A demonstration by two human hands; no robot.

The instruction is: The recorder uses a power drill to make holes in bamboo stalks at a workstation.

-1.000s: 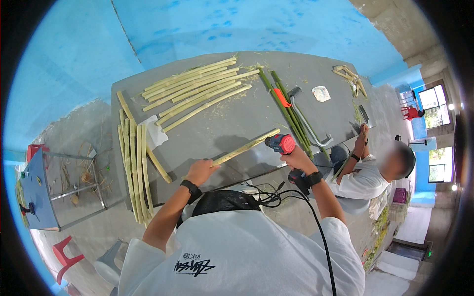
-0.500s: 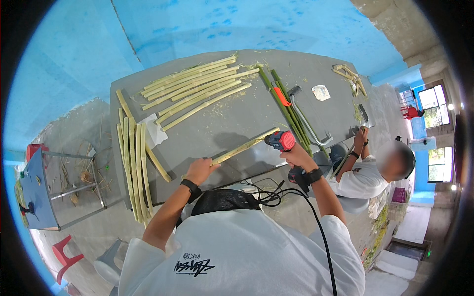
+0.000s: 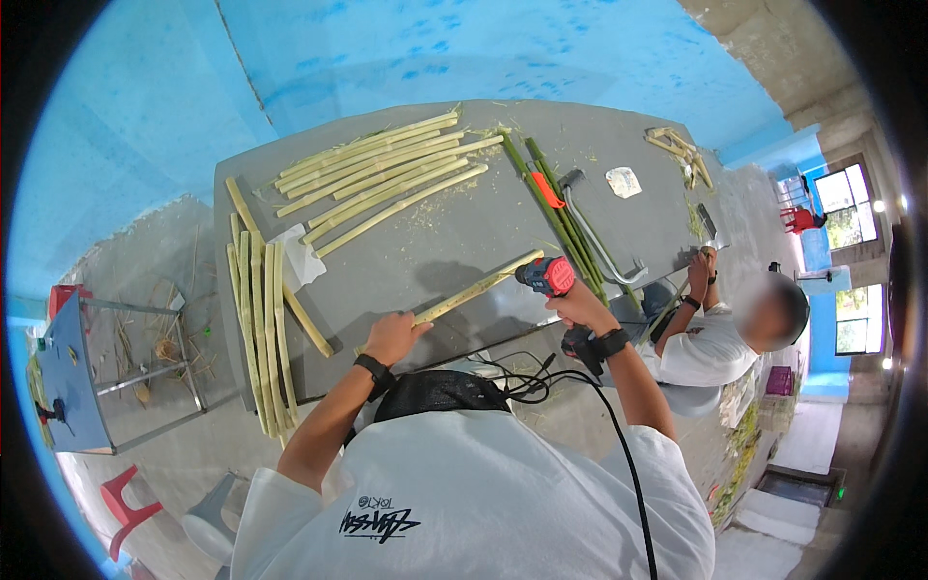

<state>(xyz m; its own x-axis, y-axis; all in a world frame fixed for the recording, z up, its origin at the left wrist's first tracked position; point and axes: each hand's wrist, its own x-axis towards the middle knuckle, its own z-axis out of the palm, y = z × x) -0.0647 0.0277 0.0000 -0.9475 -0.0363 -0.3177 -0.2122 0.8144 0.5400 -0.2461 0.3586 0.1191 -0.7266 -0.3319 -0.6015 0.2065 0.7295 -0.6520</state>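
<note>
My left hand [image 3: 394, 336] is closed round the near end of a pale, scraped bamboo pole [image 3: 474, 289], which slants away to the right above the grey table [image 3: 387, 271]. In my right hand [image 3: 583, 307] is a red and black cordless drill [image 3: 551, 276], its front pointing left at the far end of this pole. Whether the bit touches the bamboo is too small to tell. Several similar pale poles [image 3: 377, 164] lie in a row at the back left, and more pale poles [image 3: 253, 319] lie along the left edge.
Green bamboo poles [image 3: 549, 210] lie right of centre beside a bent-tube metal saw frame [image 3: 596, 237] and an orange piece [image 3: 549, 190]. Short bamboo offcuts [image 3: 681, 150] sit at the back right. A co-worker [image 3: 710, 338] is seated at the right edge. A black cable [image 3: 619, 425] hangs by my right arm.
</note>
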